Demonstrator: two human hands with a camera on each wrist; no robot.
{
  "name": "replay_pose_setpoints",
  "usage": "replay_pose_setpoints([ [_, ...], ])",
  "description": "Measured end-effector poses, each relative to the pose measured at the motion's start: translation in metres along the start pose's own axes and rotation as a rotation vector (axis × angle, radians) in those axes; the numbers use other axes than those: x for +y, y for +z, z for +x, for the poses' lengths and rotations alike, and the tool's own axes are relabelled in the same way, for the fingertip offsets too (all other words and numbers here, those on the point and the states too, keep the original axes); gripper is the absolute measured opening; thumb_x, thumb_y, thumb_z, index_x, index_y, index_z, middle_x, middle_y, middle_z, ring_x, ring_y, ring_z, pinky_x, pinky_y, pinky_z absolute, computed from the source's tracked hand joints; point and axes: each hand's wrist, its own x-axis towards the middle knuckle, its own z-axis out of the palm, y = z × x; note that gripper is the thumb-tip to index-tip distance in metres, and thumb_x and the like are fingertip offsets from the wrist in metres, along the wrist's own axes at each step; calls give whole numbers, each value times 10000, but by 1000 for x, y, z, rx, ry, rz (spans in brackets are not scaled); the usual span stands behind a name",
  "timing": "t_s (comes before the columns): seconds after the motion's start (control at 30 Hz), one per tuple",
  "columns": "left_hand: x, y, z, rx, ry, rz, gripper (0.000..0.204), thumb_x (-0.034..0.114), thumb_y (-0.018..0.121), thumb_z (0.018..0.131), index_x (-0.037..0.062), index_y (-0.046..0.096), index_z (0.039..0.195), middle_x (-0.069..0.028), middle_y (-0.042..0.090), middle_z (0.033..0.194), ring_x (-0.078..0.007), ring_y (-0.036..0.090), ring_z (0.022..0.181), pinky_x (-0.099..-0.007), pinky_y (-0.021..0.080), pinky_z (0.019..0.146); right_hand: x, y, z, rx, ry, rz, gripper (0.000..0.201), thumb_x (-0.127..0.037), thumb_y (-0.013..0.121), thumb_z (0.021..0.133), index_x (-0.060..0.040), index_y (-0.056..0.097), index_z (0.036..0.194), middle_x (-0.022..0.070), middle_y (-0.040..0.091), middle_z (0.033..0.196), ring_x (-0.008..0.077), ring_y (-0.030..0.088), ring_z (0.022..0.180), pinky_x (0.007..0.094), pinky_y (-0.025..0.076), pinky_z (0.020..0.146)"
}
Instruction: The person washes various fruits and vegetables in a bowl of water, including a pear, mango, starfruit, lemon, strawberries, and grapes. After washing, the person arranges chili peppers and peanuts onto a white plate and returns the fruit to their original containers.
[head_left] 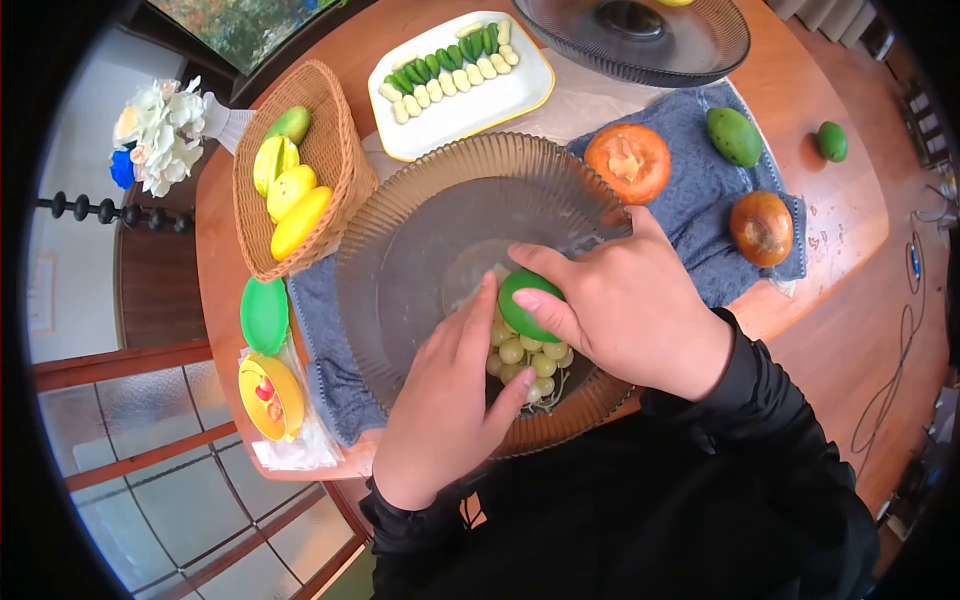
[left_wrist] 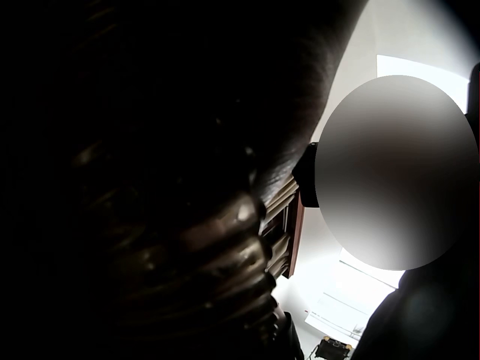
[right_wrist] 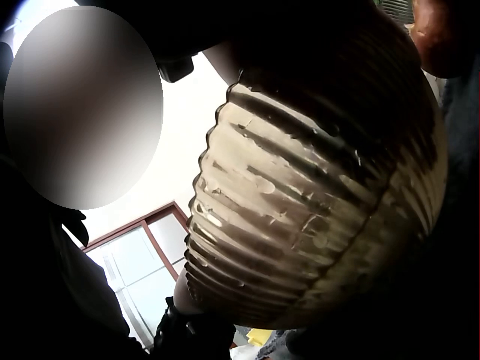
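Note:
A large ribbed, smoky see-through bowl (head_left: 400, 215) stands on the table in front of me, and its wet wall fills much of the right wrist view. Inside lies a bunch of pale green grapes (head_left: 540, 365). Above the grapes, my right hand (head_left: 630, 300) holds a smooth, bright green round thing (head_left: 528, 312) between thumb and fingers. On the left side of the grapes, my left hand (head_left: 440, 390) reaches into the bowl with straight fingers and the thumb spread apart. Its fingertips come close to the green thing. Both wrist views are too dark to show the fingers.
Left of the bowl are a wicker basket (head_left: 345, 135) of fruit, a green oval dish (head_left: 264, 315) and a yellow bowl (head_left: 292, 405). Behind stand a white tray (head_left: 480, 110) and another smoky bowl (head_left: 690, 65). A blue towel (head_left: 680, 200) carries round fruit at right.

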Motion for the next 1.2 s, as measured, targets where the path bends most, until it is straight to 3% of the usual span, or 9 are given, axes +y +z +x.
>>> replay_pose_setpoints([
  [0.1,0,0,0,5,8,-6,921,208,782,992,-32,274,1722,-312,577,1513,-476,581,1398,-519,463,1184,1,4,0,6,2,13,514,-503,481,1154,-121,735,1386,119,721,716,335,714,713,494,461,973],
  [0.17,1,0,0,4,-11,-28,917,207,781,992,-31,277,1721,-312,573,1521,-474,583,1397,-519,463,1184,3,14,-1,186,-31,-10,448,-485,545,1130,-128,800,1220,105,649,587,321,669,562,475,479,873],
  [0.4,2,-4,1,-28,-1,-29,898,199,768,1000,-32,282,1719,-299,555,1553,-468,570,1415,-517,456,1191,5,15,-1,235,-52,-2,434,-463,570,1122,-124,810,1247,114,632,561,330,674,551,464,495,896],
  [0.5,1,-2,1,-23,12,-6,883,208,759,1008,-31,290,1717,-289,548,1559,-465,558,1426,-520,447,1198,4,14,0,180,-30,-6,402,-427,596,1110,-121,800,1273,120,725,719,316,726,659,471,496,926],
  [0.57,0,0,0,-15,7,0,860,222,753,1014,-31,312,1707,-283,547,1555,-457,554,1428,-519,440,1203,4,19,1,330,-84,6,356,-352,645,1067,-121,787,1297,112,786,1057,282,758,905,465,487,954],
  [0.6,0,0,0,-14,7,1,860,222,753,1014,-31,312,1707,-283,547,1555,-457,554,1428,-519,440,1203,3,18,1,332,-85,5,356,-352,645,1067,-121,787,1297,112,786,1057,282,758,905,465,487,954],
  [0.67,0,-1,1,-5,50,29,814,228,745,1021,-35,353,1684,-276,554,1539,-449,554,1421,-515,439,1203,1,13,1,255,-67,-27,366,-263,674,1000,-127,771,1326,77,715,1336,267,703,1118,458,473,986],
  [0.8,0,-1,1,-8,58,66,763,233,739,1026,-40,402,1653,-269,562,1527,-444,557,1413,-511,440,1202,4,18,2,311,-96,-61,405,-218,677,953,-143,766,1341,72,694,1361,267,670,1147,447,467,993],
  [1.2,1,-2,1,-29,59,65,721,223,725,1037,-51,427,1634,-279,544,1569,-451,535,1451,-485,436,1227,2,12,0,144,-99,-155,440,-218,699,936,-186,763,1370,39,688,1120,240,657,1038,446,455,925],
])
